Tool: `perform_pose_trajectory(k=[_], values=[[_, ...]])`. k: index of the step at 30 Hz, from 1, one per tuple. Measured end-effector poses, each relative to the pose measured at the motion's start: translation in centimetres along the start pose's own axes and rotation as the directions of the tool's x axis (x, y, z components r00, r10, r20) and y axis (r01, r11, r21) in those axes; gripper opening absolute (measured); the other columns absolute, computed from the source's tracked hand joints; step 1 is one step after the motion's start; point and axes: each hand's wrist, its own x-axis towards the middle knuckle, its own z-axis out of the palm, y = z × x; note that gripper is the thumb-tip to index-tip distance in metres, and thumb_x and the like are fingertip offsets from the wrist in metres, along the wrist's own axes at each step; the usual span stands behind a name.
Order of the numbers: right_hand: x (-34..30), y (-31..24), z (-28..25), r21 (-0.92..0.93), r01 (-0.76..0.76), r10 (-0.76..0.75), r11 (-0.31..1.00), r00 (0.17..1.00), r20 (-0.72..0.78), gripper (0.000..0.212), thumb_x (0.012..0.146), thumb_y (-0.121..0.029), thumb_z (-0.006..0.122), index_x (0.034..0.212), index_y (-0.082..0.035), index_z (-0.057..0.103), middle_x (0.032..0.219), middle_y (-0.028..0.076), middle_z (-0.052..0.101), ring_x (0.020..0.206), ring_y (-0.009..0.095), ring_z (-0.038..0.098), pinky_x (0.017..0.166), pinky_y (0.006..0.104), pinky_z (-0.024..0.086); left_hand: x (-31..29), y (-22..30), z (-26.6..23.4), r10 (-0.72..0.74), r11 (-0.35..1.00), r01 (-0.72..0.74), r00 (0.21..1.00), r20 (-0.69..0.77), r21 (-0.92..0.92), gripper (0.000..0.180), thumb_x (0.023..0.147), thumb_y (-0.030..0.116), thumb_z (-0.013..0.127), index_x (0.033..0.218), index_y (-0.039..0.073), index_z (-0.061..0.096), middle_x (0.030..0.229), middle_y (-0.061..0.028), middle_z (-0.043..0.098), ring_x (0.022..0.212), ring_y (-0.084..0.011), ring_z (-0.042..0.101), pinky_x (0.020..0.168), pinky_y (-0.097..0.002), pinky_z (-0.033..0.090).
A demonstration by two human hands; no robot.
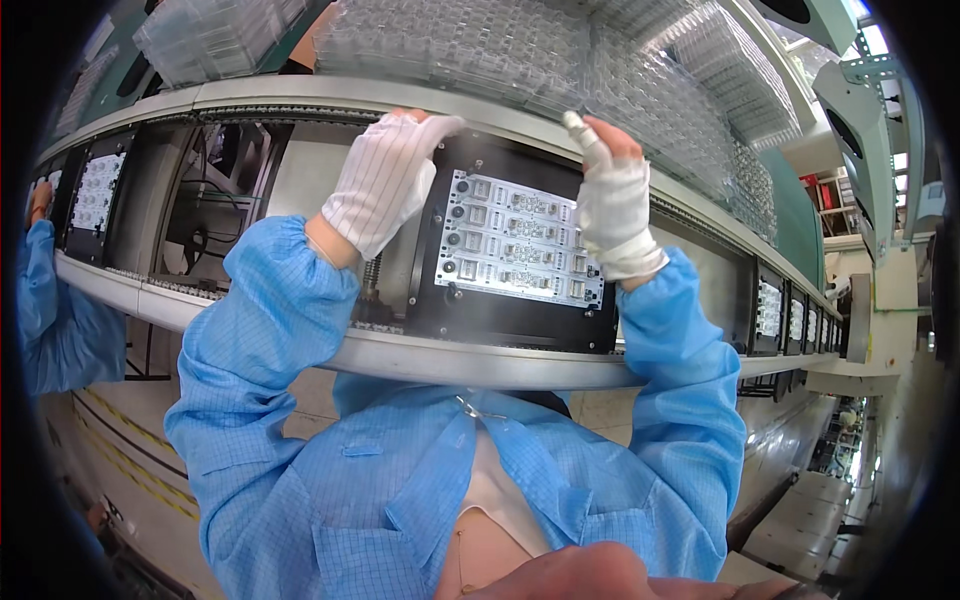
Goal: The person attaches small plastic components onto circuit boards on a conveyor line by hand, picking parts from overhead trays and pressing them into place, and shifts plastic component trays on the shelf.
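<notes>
A black carrier plate (pixel 425 300) lies on the conveyor in front of me, bearing a white circuit board panel (pixel 510 245) with rows of small parts. My left hand (pixel 385 185), in a white striped glove with bare fingertips, is over the plate's far left corner by the far rail. Its thumb stretches to the right; the other fingers are partly hidden. Above the panel's right edge is my right hand (pixel 615 205), also gloved, with a white cover on one fingertip. Its digits stand apart near the far rail, and nothing shows between them.
Stacked clear plastic trays (pixel 460 45) stand beyond the far rail (pixel 250 92). More carriers with panels sit along the line, at left (pixel 97 190) and right (pixel 768 308). A co-worker's blue sleeve (pixel 45 300) is at far left. Pale machine arms (pixel 850 140) rise at right.
</notes>
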Motion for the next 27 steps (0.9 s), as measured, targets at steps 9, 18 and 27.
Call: perform_pose_trajectory(k=[9,18,27], values=[[-1.2,0.0,-1.6,0.022,-0.032,0.031,0.999,0.998,0.048,0.059,0.076,0.004,0.06,0.133,-0.011,0.061,0.124,0.014,0.06,0.111,0.033,0.058,0.096,0.0408,0.047,0.2,-0.3,1.2,-0.189,0.905,0.246,0.964,0.189,-0.348,0.045,0.086,0.005,0.048,0.13,0.003,0.056,0.079,-0.0117,0.063,0.065,-0.0197,0.064,0.066,-0.0341,0.053],[-1.1,2.9,-2.0,0.091,-0.098,0.092,0.991,0.994,0.063,0.065,0.072,0.004,0.059,0.134,-0.013,0.06,0.124,0.012,0.061,0.113,0.033,0.057,0.098,0.0437,0.046,2.6,1.7,2.3,-0.238,0.675,0.462,0.875,0.423,-0.575,0.052,0.085,0.011,0.05,0.136,0.007,0.055,0.105,-0.0138,0.068,0.087,-0.0166,0.067,0.08,-0.0299,0.055],[-2.0,-4.6,0.7,-0.093,0.167,-0.164,0.982,0.986,0.039,0.063,0.073,-0.002,0.063,0.134,-0.016,0.061,0.127,0.007,0.06,0.116,0.03,0.056,0.103,0.046,0.042,-1.8,2.1,5.7,-0.104,0.704,0.275,0.952,0.288,-0.655,0.039,0.086,0.006,0.055,0.125,0.005,0.058,0.106,-0.0165,0.071,0.091,-0.0316,0.071,0.083,-0.0382,0.057]])
